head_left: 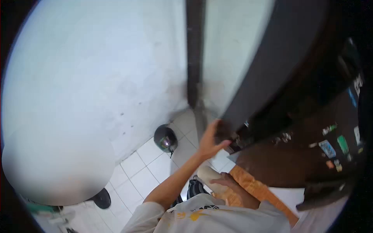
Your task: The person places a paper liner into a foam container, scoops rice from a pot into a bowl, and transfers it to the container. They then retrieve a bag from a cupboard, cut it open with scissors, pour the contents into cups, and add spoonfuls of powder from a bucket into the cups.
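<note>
Pale shirt fabric (206,217) fills the bottom edge of the view as a person stands against a dark cabinet door (268,77), its front scattered with stickers (328,149). Left hand (211,140) reaches up and forward, fingers curled over the door's lower edge and thumb spread beneath, clamped on it. Right hand (225,181) sits below and nearer the body than that door edge, fingers closed over a light rolled bundle (211,176) (cloth or paper, too blurred to tell), held against an orange-brown board (252,186).

Judging by the frame, the door panel's long axis runs diagonally from the gripped corner up toward the top right; the bundle lies across it, one end pointing toward the tiled floor (149,171).

Left of the door, a black helmet (166,139) rests on the tiles beside the white wall (97,77).

Risks appear plain: fingers wrapped round the door edge could be pinched if it swings shut, and the one-handed hold on the bundle could slip, dropping it toward the helmet.
</note>
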